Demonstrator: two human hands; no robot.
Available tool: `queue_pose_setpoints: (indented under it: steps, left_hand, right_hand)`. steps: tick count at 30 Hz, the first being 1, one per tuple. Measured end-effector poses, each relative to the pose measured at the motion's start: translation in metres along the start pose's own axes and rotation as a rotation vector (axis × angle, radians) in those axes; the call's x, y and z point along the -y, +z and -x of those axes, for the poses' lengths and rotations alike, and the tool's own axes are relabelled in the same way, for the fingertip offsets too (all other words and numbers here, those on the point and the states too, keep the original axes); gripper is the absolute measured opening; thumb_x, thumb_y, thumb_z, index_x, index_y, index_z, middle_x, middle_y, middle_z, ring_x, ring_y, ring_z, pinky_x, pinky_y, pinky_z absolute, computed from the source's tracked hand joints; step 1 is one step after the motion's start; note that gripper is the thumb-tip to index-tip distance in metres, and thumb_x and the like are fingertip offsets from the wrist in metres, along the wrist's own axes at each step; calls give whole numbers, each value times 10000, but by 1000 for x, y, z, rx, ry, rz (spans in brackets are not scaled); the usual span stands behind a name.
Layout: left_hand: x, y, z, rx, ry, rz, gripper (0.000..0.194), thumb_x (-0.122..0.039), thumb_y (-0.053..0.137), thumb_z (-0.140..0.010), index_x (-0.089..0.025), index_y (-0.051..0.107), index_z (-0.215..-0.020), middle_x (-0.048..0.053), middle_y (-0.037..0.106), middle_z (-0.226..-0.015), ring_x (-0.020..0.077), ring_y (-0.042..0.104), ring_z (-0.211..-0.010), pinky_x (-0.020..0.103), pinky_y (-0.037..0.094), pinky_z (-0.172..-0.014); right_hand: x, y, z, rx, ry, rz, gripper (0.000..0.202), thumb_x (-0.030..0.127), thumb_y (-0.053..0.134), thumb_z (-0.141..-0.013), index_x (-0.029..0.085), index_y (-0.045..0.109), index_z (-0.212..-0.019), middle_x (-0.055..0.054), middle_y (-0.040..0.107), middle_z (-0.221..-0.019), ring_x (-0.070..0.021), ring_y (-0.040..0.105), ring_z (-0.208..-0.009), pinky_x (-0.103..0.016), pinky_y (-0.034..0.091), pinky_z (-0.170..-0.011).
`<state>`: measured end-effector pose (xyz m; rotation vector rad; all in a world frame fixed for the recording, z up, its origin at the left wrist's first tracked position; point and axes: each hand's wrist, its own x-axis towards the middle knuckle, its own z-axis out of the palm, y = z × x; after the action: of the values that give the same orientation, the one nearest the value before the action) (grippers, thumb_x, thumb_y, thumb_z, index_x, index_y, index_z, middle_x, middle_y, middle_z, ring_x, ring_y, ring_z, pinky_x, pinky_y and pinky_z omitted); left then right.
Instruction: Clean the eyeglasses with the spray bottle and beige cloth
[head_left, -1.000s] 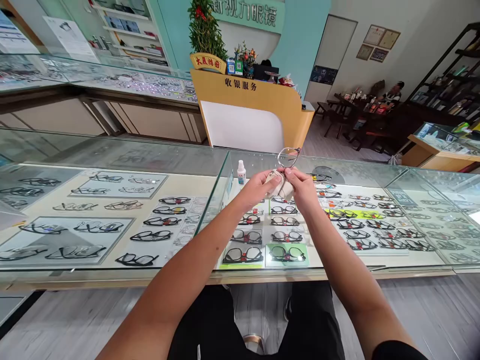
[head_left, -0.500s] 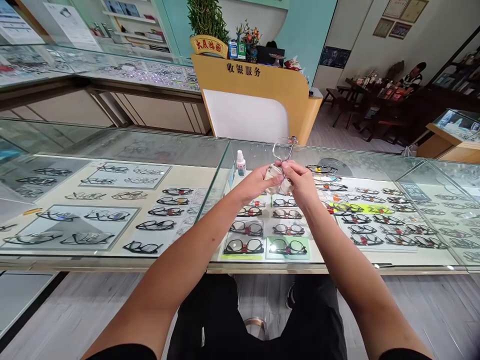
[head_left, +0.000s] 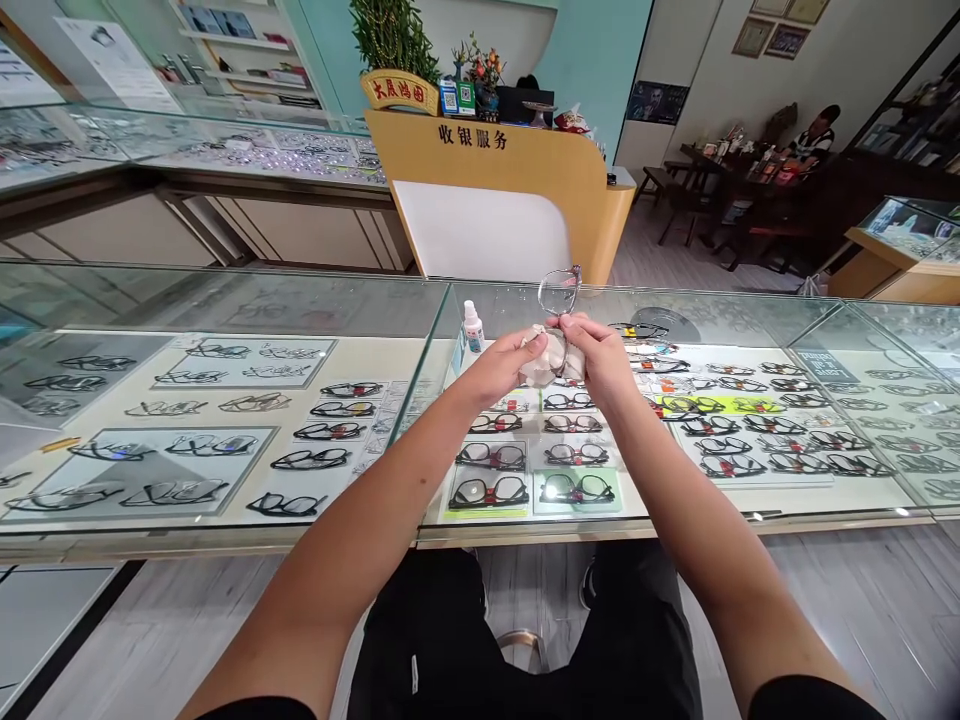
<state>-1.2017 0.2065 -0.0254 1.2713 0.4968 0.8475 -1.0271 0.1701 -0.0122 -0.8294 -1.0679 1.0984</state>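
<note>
Above the glass counter [head_left: 300, 300], a pair of thin-framed glasses [head_left: 559, 291] is held on edge, with one round lens pointing up. My right hand [head_left: 602, 358] is closed on the frame near its middle. My left hand [head_left: 501, 366] pinches a pale cleaning cloth [head_left: 540, 368], which lies against the lower lens and partly covers it. Just left of the hands, a small white spray bottle [head_left: 473, 326] stands upright on the counter.
Under the counter glass lie rows of display glasses [head_left: 491, 492], some on grey trays [head_left: 255, 446]. Beyond the counter stands a yellow cashier desk [head_left: 585, 180] with a potted plant [head_left: 394, 40]. At the far right a person [head_left: 817, 135] sits by a dark table.
My left hand has shifted slightly left and down, with the cloth spread wider over the lower lens. The glasses have turned a little. The whole view has tilted slightly.
</note>
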Motion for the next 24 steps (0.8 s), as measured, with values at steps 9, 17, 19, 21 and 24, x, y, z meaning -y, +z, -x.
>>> queue_pose_setpoints:
  steps: [9,17,19,21,24]
  left_hand:
    - [3,6,-2,-19,33,-65,668,-568,978,-745,-175,769,-1244,15,730,-904,137,617,-789,265,468,-744]
    - [1,10,-1,-105,-45,94,638,-680,913,-778,-172,781,-1141,17,707,-828,147,643,-730,276,492,-677]
    - [-2,8,0,-45,-57,138,545,-568,957,-780,-167,787,-1106,31,736,-888,150,671,-779,281,512,-719]
    - [-5,6,0,8,-48,165,508,-530,977,-769,-155,798,-1061,48,755,-916,155,684,-817,285,522,-762]
    - [-9,3,1,15,-65,147,560,-650,924,-789,-148,815,-1010,78,775,-943,174,697,-855,300,535,-788]
  right_hand:
    - [-6,8,4,-35,120,-118,384,583,987,-693,276,907,-910,-24,791,-986,-179,660,-888,-322,552,-821]
    - [-4,6,4,-39,108,-77,407,598,971,-705,262,897,-922,-26,802,-999,-186,678,-875,-322,573,-787]
    - [1,5,3,-58,134,-104,436,604,981,-682,250,889,-919,-31,807,-964,-177,666,-812,-318,565,-728]
    - [5,3,2,-78,149,-128,471,614,991,-654,239,881,-919,-34,806,-916,-170,655,-767,-317,560,-698]
    - [9,1,0,-80,153,-131,497,624,999,-628,232,873,-907,-32,804,-898,-170,660,-763,-318,561,-705]
